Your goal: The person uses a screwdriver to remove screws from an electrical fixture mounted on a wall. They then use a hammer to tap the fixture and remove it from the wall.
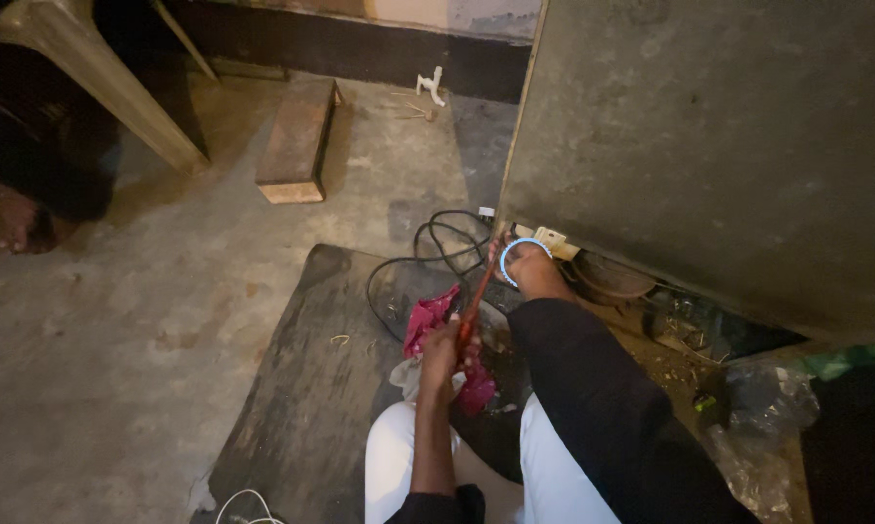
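1. Nearest the camera are the person's knees in white trousers (398, 466), folded up close under the head – the crouch puts both arms within reach of the low edge of the big grey cabinet (728, 146).

2. The left hand (442, 354) is clenched round the red handle of a long screwdriver (473, 301). It grasps the butt end, apparently so the tool can be pushed and turned along its own length.

3. The screwdriver slants up and away from that fist, its tip reaching the cabinet's bottom corner, next to the right hand.

4. The right hand (525, 267), with pale blue bangles (520, 249) on the wrist and a black sleeve (593, 388) behind it, is up against a small cream-coloured block (552, 240) at the cabinet's lower edge. Whether its fingers are closed on anything cannot be told – they are hidden at the corner. It looks placed to steady the part where the tip works.

5. Under the arms a crumpled pink cloth (432, 320) lies on a dark mat (311, 388), which keeps the person off the bare concrete floor (117, 340).

6. A black cable (428, 252) loops on the floor just beyond the mat, leading toward the cabinet's corner.

7. Well apart, a wooden block (297, 141) sits by the wall, and a table leg (98, 87) crosses the top left.
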